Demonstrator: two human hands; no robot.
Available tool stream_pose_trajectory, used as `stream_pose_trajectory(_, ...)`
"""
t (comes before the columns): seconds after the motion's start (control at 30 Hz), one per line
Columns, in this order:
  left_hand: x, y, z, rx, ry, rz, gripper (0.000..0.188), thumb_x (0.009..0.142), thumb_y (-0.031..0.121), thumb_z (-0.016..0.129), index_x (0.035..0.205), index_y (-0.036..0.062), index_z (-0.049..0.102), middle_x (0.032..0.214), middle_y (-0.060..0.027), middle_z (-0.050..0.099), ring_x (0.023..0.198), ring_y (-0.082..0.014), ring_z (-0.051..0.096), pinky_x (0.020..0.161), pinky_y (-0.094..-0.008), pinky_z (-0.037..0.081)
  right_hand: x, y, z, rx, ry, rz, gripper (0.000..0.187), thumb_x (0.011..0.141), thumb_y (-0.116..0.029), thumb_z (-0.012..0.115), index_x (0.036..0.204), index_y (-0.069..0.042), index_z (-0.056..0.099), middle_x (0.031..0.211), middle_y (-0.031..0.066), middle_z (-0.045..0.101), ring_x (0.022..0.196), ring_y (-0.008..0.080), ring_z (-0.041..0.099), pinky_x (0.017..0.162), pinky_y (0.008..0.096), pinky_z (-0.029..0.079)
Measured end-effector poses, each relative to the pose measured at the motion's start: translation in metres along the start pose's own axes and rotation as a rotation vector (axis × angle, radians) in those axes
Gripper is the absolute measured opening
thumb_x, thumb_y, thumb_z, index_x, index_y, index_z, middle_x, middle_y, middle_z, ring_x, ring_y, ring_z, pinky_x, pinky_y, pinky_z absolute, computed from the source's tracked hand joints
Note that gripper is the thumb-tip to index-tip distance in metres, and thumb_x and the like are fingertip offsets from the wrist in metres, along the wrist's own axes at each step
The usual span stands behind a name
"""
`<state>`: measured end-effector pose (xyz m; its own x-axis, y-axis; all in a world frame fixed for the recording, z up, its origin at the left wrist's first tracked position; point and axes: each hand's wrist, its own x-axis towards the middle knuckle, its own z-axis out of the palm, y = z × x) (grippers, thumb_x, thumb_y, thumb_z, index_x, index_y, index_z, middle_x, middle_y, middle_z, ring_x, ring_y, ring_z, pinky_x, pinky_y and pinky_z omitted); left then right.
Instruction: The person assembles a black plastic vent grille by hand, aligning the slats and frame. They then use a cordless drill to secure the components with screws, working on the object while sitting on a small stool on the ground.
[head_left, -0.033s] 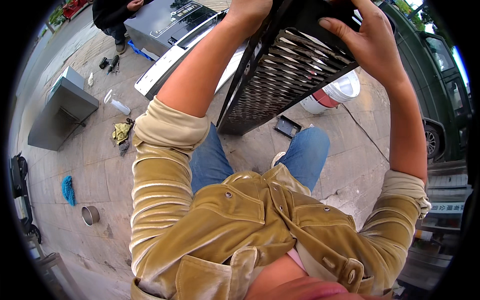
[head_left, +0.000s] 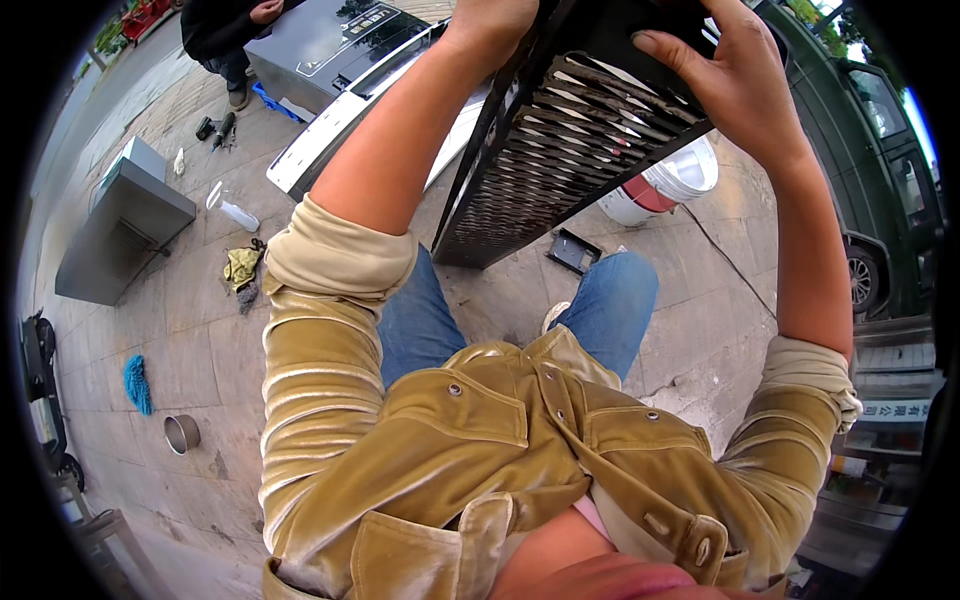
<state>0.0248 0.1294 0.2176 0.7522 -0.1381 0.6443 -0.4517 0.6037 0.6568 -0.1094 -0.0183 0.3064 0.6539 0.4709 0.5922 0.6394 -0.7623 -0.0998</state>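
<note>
- The grip of the right hand [head_left: 745, 85] is clenched on the upper edge of the tall black metal louvred grille panel [head_left: 570, 140], with the thumb laid across the slats.
- The left hand [head_left: 490, 20] is set at the panel's top left corner at the 12 o'clock rim; whether its grip is closed cannot be told, as the fingers are cut off.
- Against the picture taken at the same instant, nothing is seen to have moved: the panel is held tilted, its lower corner on the paved floor [head_left: 200, 330] just ahead of the blue-jeaned knees [head_left: 610, 300].
- The hold is therefore judged steady, not yet shifted.
- A white plastic bucket with a red band [head_left: 665, 185] stands at 2 o'clock behind the panel; a grey metal box [head_left: 125, 230] lies at 9 o'clock.
</note>
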Motion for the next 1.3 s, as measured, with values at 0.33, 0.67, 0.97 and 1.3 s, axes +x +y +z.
stream_pose_trajectory(0.33, 0.019, -0.018, -0.020, -0.014, 0.017, 0.010, 0.024, 0.100, 0.026, 0.055, 0.104, 0.0039, 0.065, 0.086, -0.0011, 0.065, 0.074, -0.0087, 0.060, 0.066, -0.0240, 0.050, -0.005, 0.006, 0.011, 0.122, 0.031, -0.134, 0.032, 0.074, -0.002, 0.075, 0.101, 0.003, 0.058, 0.088, 0.0146, 0.061, 0.084, 0.0259, 0.064, 0.075, 0.0335, 0.051)
stream_pose_trajectory(0.67, -0.008, 0.004, 0.014, 0.284, -0.100, 0.110, 0.019, 0.092, 0.007, 0.065, 0.108, -0.0013, 0.060, 0.090, -0.0021, 0.064, 0.083, -0.0080, 0.060, 0.075, -0.0234, 0.049, -0.037, 0.070, -0.004, 0.394, 0.079, -0.334, 0.044, 0.084, -0.045, 0.069, 0.075, -0.005, 0.052, 0.076, 0.0068, 0.052, 0.066, 0.0156, 0.048, 0.062, 0.0251, 0.038)
stream_pose_trajectory(0.97, -0.010, -0.007, 0.028, 0.313, -0.199, 0.108, 0.019, 0.086, -0.006, 0.065, 0.105, -0.0021, 0.061, 0.093, -0.0054, 0.068, 0.084, -0.0106, 0.061, 0.076, -0.0253, 0.051, -0.074, 0.101, -0.003, 0.583, 0.224, -0.309, 0.061, 0.096, -0.063, 0.036, 0.071, -0.008, 0.043, 0.069, 0.0039, 0.036, 0.066, 0.0178, 0.028, 0.061, 0.0332, 0.023)
stream_pose_trajectory(1.3, -0.023, 0.008, 0.045, 0.458, -0.153, 0.081, 0.015, 0.085, -0.004, 0.065, 0.099, -0.0039, 0.060, 0.085, -0.0056, 0.067, 0.078, -0.0099, 0.059, 0.070, -0.0261, 0.049, -0.075, 0.109, 0.000, 0.648, 0.275, -0.316, 0.052, 0.098, -0.052, 0.038, 0.069, -0.008, 0.040, 0.068, 0.0045, 0.035, 0.065, 0.0179, 0.027, 0.060, 0.0330, 0.023)
